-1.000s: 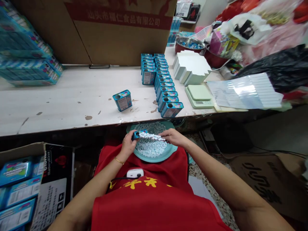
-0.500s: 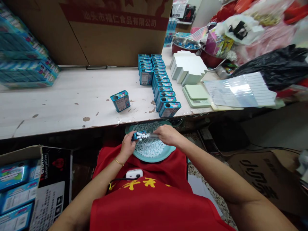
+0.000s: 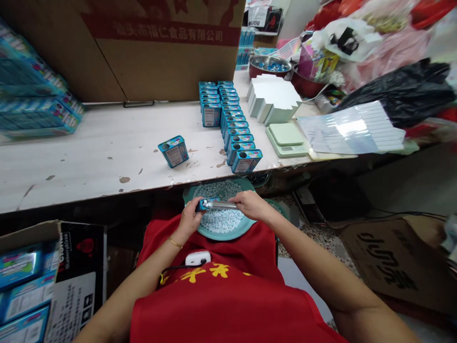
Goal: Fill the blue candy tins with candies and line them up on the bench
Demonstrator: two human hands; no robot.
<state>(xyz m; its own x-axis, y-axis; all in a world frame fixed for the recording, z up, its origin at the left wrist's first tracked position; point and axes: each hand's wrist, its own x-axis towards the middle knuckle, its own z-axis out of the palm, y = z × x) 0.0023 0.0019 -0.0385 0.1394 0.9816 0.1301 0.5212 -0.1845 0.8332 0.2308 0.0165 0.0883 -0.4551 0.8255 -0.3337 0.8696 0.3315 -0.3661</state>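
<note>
My left hand is closed around a small blue tin, tilted over the bowl's left side, with white candies at its opening. My right hand grips a metal scoop, whose far end meets the tin's opening. Below both hands, a teal bowl full of pale candies rests at my lap. One open tin stands alone on the white table. To its right, more open blue tins are lined up in two rows.
A pale green scale sits right of the tins, before a stack of white cards. Behind stands a large cardboard box. Blue packs are piled at left; a carton of tins is lower left.
The candies on the scoop have gone from it, and fewer show at the tin's mouth. The scoop's metal now shows bare against the tin. The whole view has shifted slightly.
</note>
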